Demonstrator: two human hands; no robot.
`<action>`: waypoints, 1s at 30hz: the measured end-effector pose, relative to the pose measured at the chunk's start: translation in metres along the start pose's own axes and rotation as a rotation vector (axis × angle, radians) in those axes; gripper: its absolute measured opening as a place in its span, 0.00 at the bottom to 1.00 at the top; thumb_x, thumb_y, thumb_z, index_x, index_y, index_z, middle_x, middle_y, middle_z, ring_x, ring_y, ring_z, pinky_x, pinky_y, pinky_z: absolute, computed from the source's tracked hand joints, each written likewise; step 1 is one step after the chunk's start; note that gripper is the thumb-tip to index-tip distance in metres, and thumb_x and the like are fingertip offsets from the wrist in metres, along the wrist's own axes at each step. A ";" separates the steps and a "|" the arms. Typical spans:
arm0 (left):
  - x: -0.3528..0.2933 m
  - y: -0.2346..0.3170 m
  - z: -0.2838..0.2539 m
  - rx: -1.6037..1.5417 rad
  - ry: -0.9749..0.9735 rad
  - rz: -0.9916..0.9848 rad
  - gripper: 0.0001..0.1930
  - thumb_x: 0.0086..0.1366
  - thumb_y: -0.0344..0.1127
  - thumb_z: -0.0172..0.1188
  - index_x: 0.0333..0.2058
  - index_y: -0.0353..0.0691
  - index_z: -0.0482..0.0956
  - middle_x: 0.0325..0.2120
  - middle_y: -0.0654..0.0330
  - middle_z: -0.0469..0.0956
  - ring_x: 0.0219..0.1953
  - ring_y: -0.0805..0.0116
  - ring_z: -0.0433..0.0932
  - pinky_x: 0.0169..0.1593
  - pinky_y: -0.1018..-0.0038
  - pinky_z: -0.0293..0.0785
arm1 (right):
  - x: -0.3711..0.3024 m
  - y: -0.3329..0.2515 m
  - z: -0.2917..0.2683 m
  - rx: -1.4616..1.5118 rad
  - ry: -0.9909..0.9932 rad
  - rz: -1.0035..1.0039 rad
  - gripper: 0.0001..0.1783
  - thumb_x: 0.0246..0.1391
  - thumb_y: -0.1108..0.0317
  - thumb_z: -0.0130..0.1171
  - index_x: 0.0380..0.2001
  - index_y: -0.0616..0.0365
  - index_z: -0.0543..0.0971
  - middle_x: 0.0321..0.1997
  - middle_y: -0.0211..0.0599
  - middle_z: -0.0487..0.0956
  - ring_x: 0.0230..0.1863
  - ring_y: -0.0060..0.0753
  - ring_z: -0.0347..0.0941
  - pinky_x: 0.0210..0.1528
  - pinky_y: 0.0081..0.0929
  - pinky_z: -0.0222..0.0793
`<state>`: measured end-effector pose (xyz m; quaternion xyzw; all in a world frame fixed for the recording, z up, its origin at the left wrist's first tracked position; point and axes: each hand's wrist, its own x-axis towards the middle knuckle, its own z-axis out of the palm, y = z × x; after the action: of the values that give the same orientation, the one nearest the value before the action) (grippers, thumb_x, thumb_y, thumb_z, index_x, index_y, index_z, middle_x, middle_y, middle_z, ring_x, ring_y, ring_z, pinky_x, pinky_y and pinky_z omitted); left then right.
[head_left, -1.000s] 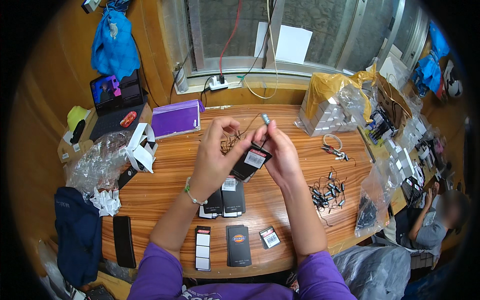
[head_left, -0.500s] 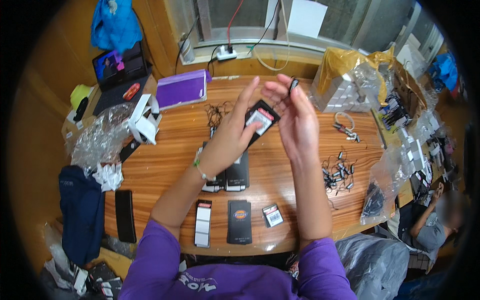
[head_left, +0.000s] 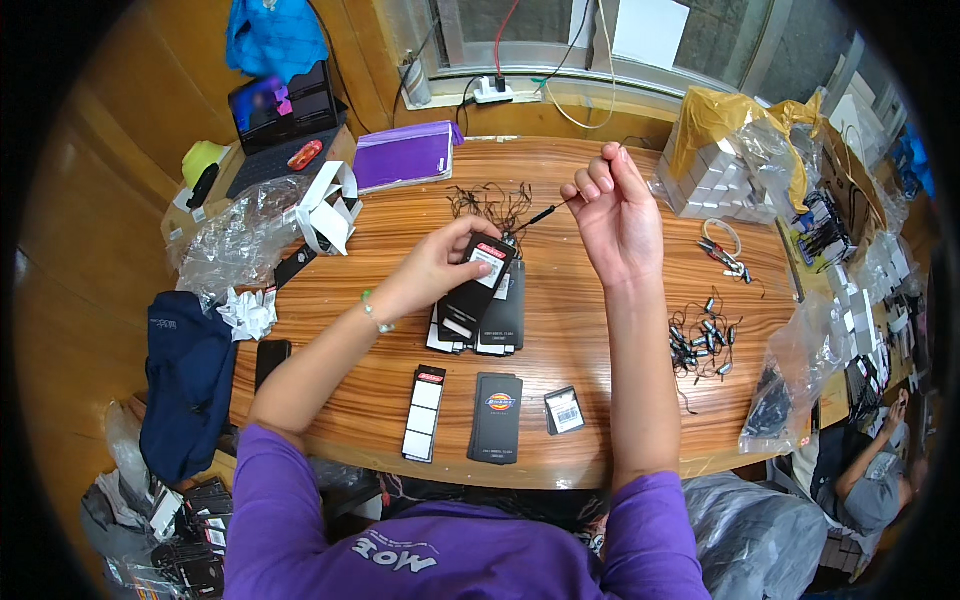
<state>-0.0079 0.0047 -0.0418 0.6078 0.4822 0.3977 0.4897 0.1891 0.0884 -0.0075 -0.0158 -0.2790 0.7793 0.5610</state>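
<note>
My left hand [head_left: 436, 262] grips a black hang tag [head_left: 468, 300] with a red-and-white strip and a barcode sticker, above stacks of similar dark tags [head_left: 505, 325]. My right hand [head_left: 625, 215], raised to the right, pinches a black hang-tag string [head_left: 541, 216] that runs tautly down toward the top of the tag. Behind the tags spread loose black strings [head_left: 490, 203]. Near the front edge lie a strip-shaped tag with white panels [head_left: 422, 418], a stack of dark cards [head_left: 498, 425] and a small barcode card [head_left: 565, 411].
A pile of black strings [head_left: 703, 342] lies right of my forearm, below scissors [head_left: 722, 258]. White boxes in yellow wrapping [head_left: 715, 175] stand at back right. A purple notebook [head_left: 403, 158], a laptop [head_left: 285, 115] and plastic wrap [head_left: 235, 235] occupy the left. A person [head_left: 870, 485] sits at far right.
My left hand has lowered the tag over the stacks. My right hand has drawn away to the right, and the string now stretches between the hands. The whole view has shifted slightly.
</note>
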 end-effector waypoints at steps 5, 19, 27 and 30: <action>0.000 -0.016 0.019 -0.041 0.082 0.017 0.18 0.53 0.24 0.60 0.43 0.36 0.68 0.35 0.61 0.73 0.37 0.76 0.74 0.38 0.81 0.72 | 0.025 0.001 0.000 -0.168 0.000 -0.026 0.08 0.60 0.65 0.41 0.32 0.56 0.68 0.19 0.26 0.61 0.21 0.21 0.56 0.29 0.23 0.57; -0.020 -0.027 0.015 0.995 0.395 0.351 0.34 0.49 0.47 0.63 0.54 0.44 0.62 0.53 0.54 0.57 0.52 0.54 0.55 0.56 0.62 0.52 | 0.124 0.101 -0.061 -0.988 0.080 0.523 0.05 0.54 0.67 0.47 0.29 0.54 0.72 0.20 0.26 0.71 0.19 0.20 0.65 0.23 0.24 0.63; -0.064 -0.034 -0.009 0.946 0.373 0.529 0.43 0.50 0.38 0.63 0.59 0.42 0.44 0.56 0.51 0.55 0.52 0.53 0.57 0.54 0.60 0.53 | 0.145 0.117 -0.139 -1.676 -0.040 0.352 0.10 0.48 0.64 0.54 0.30 0.60 0.77 0.24 0.33 0.76 0.24 0.25 0.68 0.26 0.25 0.65; -0.073 -0.027 -0.009 0.838 0.392 0.527 0.40 0.50 0.36 0.62 0.58 0.41 0.49 0.54 0.52 0.58 0.50 0.54 0.60 0.52 0.62 0.57 | 0.134 0.099 -0.129 -1.818 -0.149 0.200 0.12 0.49 0.66 0.54 0.32 0.65 0.76 0.24 0.35 0.76 0.27 0.28 0.70 0.31 0.26 0.67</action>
<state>-0.0379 -0.0635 -0.0671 0.7661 0.5132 0.3868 -0.0107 0.0968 0.2393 -0.1224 -0.4248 -0.8176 0.3035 0.2430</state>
